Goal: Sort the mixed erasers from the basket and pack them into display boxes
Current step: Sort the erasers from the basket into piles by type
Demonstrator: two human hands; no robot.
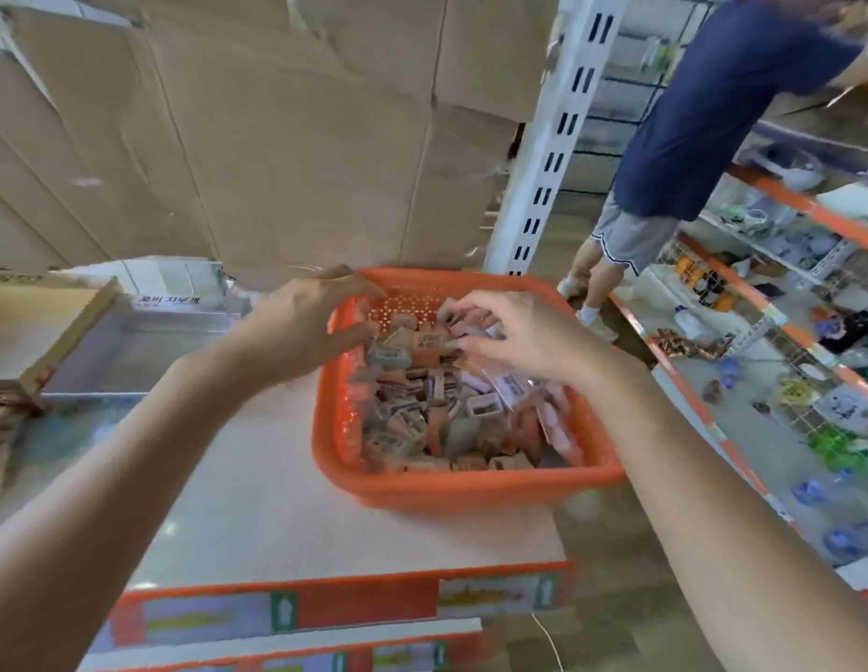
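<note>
The counter [257, 477] holds an orange basket [470, 494], which sits close to the right edge. A hard push or a bump from an arm could slide the basket off, and then it would all spill on the floor [616, 623].

A clear box [131, 351] waits on the left, well apart from the basket. Each trip across that gap is a chance to drop something on the way.

Both hands are in the far end of the basket. The left hand [301, 322] has bent fingers over the pile, but it is too blurry to tell if it holds anything. The right hand [519, 332] is curled and seems to pinch a small grey eraser [449, 312] at its fingertips.

The erasers [422, 419] fill the basket in a mixed heap. They are small and look much alike, so the wrong kind could easily be picked and end up in the wrong box. A loose pinch could also let one slip back into the heap. Digging fast could flick some over the rim.
</note>
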